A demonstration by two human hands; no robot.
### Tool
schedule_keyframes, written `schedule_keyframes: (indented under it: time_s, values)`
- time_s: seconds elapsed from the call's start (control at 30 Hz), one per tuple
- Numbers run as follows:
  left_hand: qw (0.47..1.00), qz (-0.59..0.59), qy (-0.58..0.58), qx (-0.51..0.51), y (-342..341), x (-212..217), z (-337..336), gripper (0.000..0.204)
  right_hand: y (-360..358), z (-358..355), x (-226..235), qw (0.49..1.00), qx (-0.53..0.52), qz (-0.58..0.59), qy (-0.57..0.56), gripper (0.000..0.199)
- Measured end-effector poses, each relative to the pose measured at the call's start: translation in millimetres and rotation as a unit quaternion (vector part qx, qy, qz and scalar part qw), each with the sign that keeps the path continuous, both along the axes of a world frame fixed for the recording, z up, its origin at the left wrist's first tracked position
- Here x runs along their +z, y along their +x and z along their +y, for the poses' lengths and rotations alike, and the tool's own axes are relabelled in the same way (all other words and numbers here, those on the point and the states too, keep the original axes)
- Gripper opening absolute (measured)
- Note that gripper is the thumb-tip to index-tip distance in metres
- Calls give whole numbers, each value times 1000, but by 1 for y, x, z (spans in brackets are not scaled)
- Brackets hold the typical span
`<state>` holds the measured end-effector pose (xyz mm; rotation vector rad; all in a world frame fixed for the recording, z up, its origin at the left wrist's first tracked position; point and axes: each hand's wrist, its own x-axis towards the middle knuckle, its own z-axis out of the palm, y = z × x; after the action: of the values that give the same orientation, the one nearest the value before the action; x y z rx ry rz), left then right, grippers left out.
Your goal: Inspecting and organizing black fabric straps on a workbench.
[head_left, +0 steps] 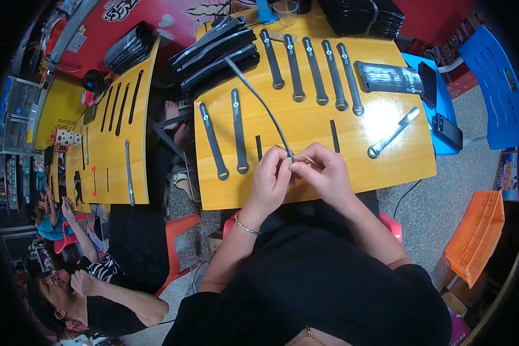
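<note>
A long dark strap (264,104) rises in a curve from between my hands toward the back of the table. My left hand (271,176) pinches its near end. Fingertips meeting at that same end, my right hand (327,177) is closed too; a thin yellowish sliver shows by its fingers, too small to name. Flat on the yellow table (317,130) lie more dark straps with slotted ends: two at the left (213,141), a row of several at the back (311,69), and a shiny one (393,134) at the right. Two short black strips (335,136) lie just beyond my hands.
Stacked strap bundles (213,55) sit at the back left, a wrapped pack (389,78) and a black pile (363,17) at the back right. A clear cup (286,12) stands at the back. Blue stool (438,138), orange crate (476,236) at right; another person (121,300) sits left.
</note>
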<state>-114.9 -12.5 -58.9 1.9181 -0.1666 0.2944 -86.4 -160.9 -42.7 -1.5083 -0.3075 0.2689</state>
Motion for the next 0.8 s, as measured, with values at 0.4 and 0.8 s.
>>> schedule_keyframes:
  time_s: [0.4,0.8]
  values:
    - [995,-28,-94,19,-9,19,-19,9,-17,10,10,988,-94,3,127,7]
    - [994,-60,52,-79,-12,44,2,7,12,-30,44,934,-13,-316,-166,5]
